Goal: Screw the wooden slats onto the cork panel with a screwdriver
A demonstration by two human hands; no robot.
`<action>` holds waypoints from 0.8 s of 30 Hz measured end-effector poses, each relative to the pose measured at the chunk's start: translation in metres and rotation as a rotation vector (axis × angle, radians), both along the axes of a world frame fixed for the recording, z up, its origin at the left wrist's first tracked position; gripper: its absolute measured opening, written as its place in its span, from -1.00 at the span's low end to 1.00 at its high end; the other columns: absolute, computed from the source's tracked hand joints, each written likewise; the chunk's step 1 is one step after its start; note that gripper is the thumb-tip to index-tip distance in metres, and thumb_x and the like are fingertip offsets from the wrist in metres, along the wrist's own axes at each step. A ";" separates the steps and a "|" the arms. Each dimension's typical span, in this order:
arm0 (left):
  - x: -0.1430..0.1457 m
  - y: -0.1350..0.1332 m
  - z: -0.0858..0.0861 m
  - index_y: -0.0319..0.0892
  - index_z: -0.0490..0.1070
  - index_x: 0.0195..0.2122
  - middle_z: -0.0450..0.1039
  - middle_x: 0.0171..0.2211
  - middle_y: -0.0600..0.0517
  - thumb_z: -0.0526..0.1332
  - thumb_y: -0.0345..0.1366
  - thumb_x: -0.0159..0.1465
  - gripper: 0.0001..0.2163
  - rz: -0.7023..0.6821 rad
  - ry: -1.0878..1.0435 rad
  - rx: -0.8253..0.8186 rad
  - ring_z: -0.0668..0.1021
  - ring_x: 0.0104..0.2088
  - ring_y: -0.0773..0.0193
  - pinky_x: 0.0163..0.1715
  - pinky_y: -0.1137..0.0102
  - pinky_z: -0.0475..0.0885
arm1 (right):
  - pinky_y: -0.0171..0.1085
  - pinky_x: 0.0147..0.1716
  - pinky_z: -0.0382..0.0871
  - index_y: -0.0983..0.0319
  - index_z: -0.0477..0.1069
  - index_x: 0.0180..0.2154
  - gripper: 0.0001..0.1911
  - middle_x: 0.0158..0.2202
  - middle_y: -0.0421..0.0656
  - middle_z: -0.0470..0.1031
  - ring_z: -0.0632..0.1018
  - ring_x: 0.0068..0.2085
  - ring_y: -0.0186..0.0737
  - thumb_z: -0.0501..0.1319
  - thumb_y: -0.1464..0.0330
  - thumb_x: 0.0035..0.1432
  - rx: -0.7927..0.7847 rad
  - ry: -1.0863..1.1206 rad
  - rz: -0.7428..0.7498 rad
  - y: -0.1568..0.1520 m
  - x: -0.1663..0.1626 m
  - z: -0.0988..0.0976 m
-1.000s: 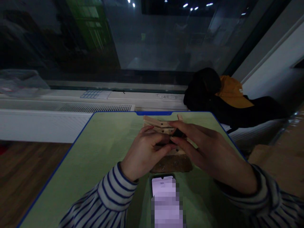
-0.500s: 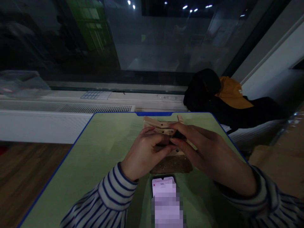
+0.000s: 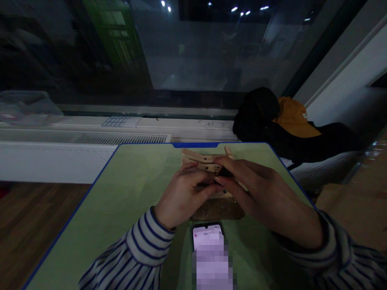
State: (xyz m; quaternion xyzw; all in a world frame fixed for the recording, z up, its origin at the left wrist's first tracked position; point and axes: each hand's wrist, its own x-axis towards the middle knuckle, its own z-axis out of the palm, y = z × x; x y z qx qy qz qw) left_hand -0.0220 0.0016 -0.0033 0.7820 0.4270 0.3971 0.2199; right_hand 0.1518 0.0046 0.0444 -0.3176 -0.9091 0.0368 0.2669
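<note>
Both hands meet over the middle of a green table mat [image 3: 127,201]. My left hand [image 3: 184,193] and my right hand [image 3: 256,193] pinch a small dark object [image 3: 224,172] between their fingertips; I cannot make out what it is. Under and behind the fingers lie pale wooden pieces with holes [image 3: 201,158]. A dark brown slab [image 3: 217,209] lies just below the hands. Both sleeves are blue-and-white striped.
A phone [image 3: 211,251] with a lit screen lies on the mat near me. A black bag with an orange cap [image 3: 292,119] sits at the right on the white sill [image 3: 90,137]. A dark window fills the back. Wooden floor shows at the left.
The hands have barely shifted; the view has drifted slightly. The pinch on the small dark object is the same.
</note>
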 end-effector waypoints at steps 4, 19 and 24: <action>0.000 0.000 0.001 -0.13 0.48 -0.34 0.57 -0.29 0.06 0.22 -0.39 0.18 -0.93 -0.020 0.007 -0.008 0.53 -0.15 0.23 0.04 0.21 0.28 | -0.18 -0.10 0.45 0.16 0.15 0.09 -0.65 -0.02 -0.10 0.45 0.50 -0.07 -0.21 0.01 0.40 0.27 -0.019 -0.003 0.005 0.001 0.000 0.001; -0.003 0.000 0.004 -0.15 0.45 -0.35 0.55 -0.36 0.07 0.19 -0.37 0.21 -0.94 -0.085 0.066 0.014 0.53 -0.19 0.24 0.04 0.19 0.24 | -0.18 -0.12 0.46 0.22 0.18 0.04 -0.69 -0.08 -0.05 0.47 0.52 -0.11 -0.19 0.03 0.37 0.26 0.045 -0.011 -0.027 0.000 0.001 -0.002; -0.004 0.000 0.004 -0.16 0.44 -0.34 0.55 -0.35 0.07 0.19 -0.41 0.20 -0.94 -0.094 0.064 0.002 0.53 -0.19 0.24 0.04 0.19 0.24 | -0.16 -0.11 0.45 0.28 0.20 0.04 -0.69 -0.09 -0.03 0.47 0.51 -0.10 -0.17 0.02 0.37 0.26 0.052 -0.029 -0.018 0.000 0.002 -0.002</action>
